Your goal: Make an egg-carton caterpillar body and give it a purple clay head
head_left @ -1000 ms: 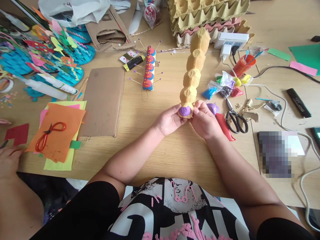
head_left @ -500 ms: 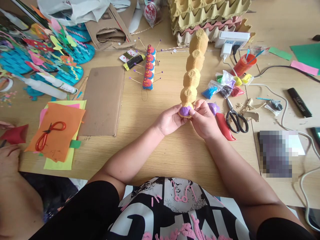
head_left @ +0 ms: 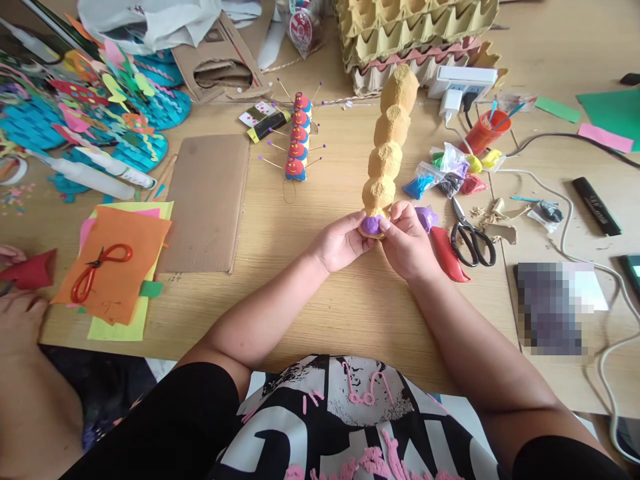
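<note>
Both my hands grip the near end of a yellow egg-carton strip [head_left: 385, 160] made of several bumps in a row, which points away from me. A patch of purple clay [head_left: 373, 225] covers part of its nearest bump. My left hand [head_left: 346, 241] is closed on the strip's left side, thumb along the purple clay. My right hand [head_left: 407, 240] holds the right side, with its thumb pressing the clay's edge. Just past my right hand lies a packet of purple clay [head_left: 427, 218]. A finished caterpillar [head_left: 299, 137] with red and blue bumps and stick legs stands further off.
Black-handled scissors [head_left: 473, 240] and a red case [head_left: 449, 255] lie to the right, near bagged clay [head_left: 453, 170] and an orange cup [head_left: 486, 131]. Egg trays [head_left: 415, 40] stack at the back. Cardboard [head_left: 205, 203] and coloured paper [head_left: 117, 267] lie left, beside another person's hand [head_left: 20, 320].
The strip has shifted very slightly, and my right thumb still presses at the purple clay. At the left, the other person's fingers have moved a little around a red piece.
</note>
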A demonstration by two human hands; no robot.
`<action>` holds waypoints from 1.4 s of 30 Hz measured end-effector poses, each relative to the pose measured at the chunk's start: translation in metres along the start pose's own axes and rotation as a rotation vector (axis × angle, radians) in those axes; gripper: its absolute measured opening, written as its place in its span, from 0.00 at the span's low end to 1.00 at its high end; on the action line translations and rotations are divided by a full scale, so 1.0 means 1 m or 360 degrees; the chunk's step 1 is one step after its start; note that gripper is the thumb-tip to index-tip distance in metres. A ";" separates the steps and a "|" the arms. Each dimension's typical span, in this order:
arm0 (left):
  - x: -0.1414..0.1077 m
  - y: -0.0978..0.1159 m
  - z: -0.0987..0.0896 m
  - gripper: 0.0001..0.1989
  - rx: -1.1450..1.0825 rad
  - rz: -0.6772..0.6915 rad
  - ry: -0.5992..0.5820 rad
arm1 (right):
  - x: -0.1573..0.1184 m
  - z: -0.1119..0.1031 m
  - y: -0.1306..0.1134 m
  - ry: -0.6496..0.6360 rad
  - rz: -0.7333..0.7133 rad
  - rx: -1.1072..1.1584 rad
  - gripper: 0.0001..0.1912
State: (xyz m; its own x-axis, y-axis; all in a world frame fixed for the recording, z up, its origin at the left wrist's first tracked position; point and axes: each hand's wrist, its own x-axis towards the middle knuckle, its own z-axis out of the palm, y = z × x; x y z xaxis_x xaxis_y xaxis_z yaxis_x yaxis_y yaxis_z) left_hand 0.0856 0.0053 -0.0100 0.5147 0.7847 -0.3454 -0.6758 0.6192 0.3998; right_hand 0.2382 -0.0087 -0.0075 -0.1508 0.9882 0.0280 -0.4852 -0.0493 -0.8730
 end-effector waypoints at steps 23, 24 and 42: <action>-0.008 0.010 0.010 0.10 -0.0171 -0.0015 0.0140 | 0.000 -0.004 -0.004 0.0075 0.0190 0.0010 0.20; -0.008 0.009 0.010 0.09 -0.0168 -0.0015 0.0146 | 0.000 -0.004 -0.004 0.0075 0.0185 -0.0030 0.19; -0.008 0.007 0.008 0.10 -0.0071 -0.0016 0.0141 | 0.001 -0.006 -0.002 0.0061 0.0180 -0.0123 0.21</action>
State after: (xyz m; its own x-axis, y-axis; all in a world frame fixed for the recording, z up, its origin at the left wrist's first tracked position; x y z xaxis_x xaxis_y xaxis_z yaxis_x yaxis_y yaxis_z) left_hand 0.0809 0.0040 0.0023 0.4742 0.7716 -0.4239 -0.6947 0.6237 0.3582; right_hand 0.2439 -0.0067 -0.0082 -0.1668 0.9819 -0.0903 -0.3990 -0.1509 -0.9044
